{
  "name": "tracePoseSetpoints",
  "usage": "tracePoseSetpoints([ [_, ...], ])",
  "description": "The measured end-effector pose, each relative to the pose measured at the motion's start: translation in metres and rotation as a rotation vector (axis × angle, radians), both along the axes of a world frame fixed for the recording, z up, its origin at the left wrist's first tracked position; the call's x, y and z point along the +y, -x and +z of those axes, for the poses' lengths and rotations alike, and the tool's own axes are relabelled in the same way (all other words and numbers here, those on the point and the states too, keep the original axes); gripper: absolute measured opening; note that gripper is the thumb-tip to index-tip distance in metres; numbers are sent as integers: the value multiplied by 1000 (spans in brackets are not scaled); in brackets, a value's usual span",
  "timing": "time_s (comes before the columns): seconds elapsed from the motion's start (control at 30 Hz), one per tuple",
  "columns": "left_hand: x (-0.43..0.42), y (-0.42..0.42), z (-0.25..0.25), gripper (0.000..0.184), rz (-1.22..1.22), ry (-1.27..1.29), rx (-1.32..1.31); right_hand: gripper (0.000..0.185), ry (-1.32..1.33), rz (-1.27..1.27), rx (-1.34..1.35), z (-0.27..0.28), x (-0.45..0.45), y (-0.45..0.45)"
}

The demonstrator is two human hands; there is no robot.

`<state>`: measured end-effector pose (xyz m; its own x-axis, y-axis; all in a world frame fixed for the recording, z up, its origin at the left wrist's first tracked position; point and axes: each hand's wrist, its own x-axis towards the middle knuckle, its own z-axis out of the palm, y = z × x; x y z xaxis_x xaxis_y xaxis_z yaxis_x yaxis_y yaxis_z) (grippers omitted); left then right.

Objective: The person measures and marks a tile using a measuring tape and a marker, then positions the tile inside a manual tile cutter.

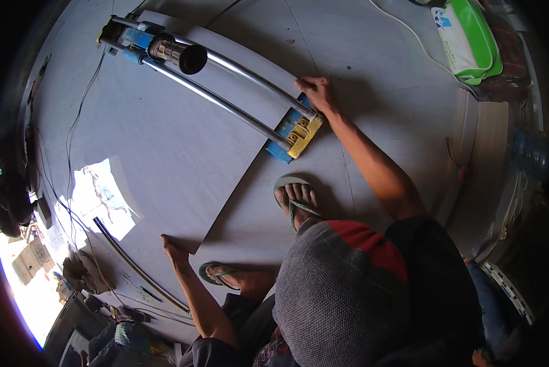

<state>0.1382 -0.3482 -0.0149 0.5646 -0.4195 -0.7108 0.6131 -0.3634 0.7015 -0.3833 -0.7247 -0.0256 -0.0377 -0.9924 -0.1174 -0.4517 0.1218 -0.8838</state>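
Note:
A large grey slab point(183, 147) lies on the grey floor, with a manual tile cutter across its upper part. The cutter has two metal rails point(244, 70), a blue carriage with a round dark handle point(192, 59), and a blue and yellow end piece point(305, 136). At the slab's lower corner, my left hand point(173, 248) is closed on the edge, its fingertips partly hidden. My right hand point(317, 93) is closed around the slab's right corner, right beside the cutter's end piece. What its fingers touch underneath is hidden.
Feet in sandals point(296, 199) stand by the slab's near edge. A grey and red cap point(342, 293) fills the lower middle. A green and white bag point(470, 43) is at upper right. Cables and a dark curved strip point(137, 263) lie left, near a sunlit patch point(106, 199).

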Motion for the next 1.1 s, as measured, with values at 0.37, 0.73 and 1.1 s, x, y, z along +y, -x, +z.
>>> tracePoseSetpoints([
  [0.37,7,-2,-12,51,91,-23,-48,28,260,18,74,-9,3,8],
  [0.73,-47,-36,-12,56,110,20,-86,28,21,314,8,34,-86,-50],
  [1.1,-48,-19,-11,49,37,-199,-545,24,131,220,33,14,-85,-58],
])
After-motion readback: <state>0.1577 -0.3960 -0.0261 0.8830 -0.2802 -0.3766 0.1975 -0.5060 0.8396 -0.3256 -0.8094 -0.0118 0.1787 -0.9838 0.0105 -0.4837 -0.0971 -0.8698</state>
